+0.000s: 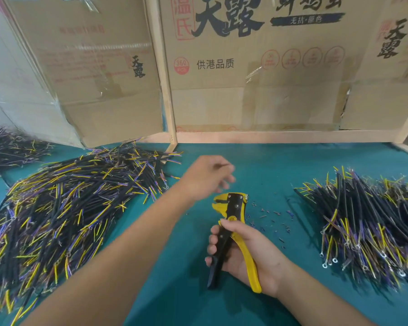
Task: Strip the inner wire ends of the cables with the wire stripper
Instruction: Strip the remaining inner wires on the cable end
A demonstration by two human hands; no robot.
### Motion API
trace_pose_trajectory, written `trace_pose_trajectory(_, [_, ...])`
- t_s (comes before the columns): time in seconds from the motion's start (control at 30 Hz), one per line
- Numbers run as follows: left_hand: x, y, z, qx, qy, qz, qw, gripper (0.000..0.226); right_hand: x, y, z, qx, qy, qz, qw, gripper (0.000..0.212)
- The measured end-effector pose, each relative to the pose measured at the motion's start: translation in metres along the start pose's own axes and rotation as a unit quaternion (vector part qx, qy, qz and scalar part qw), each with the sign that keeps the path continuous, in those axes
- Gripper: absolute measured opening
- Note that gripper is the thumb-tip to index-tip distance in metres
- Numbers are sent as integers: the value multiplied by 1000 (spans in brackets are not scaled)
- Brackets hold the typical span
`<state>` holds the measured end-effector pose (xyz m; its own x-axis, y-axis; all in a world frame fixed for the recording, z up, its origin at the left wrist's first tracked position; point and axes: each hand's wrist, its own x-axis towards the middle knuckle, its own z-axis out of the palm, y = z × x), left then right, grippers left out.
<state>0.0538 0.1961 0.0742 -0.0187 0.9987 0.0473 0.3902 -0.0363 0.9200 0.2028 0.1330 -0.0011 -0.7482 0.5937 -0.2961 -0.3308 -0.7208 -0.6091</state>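
Note:
My right hand (243,250) grips the handles of a yellow and black wire stripper (231,222), whose jaws point away from me above the green table. My left hand (207,176) hovers blurred just beyond the jaws, fingers loosely curled; I cannot make out a cable in it. A large pile of black cables with yellow and purple inner wires (64,208) lies to the left. A second pile of the same cables (368,222), some with ring terminals, lies to the right.
Small bits of stripped insulation (276,217) litter the green mat (280,165) right of the stripper. Cardboard panels in a wooden frame (257,78) wall off the back. Another cable heap (7,147) sits at the far left.

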Motion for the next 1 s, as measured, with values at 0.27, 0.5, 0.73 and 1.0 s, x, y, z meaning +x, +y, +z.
trace_pose_trajectory(0.27, [-21, -102, -102, 422, 182, -94, 883, 14, -5, -5, 8, -38, 39, 4, 999, 23])
trace_pose_trajectory(0.5, [7, -93, -123, 587, 198, -77, 781, 24, -4, -5, 8, -29, 33, 16, 999, 22])
trace_pose_trajectory(0.73, [36, -88, -131, 717, 49, -34, 694, 57, -6, -5, 11, -31, 40, 20, 999, 22])
trace_pose_trajectory(1.0, [55, -94, -134, 763, -41, -23, 645, 42, -8, -6, 10, -24, 33, 27, 999, 23])
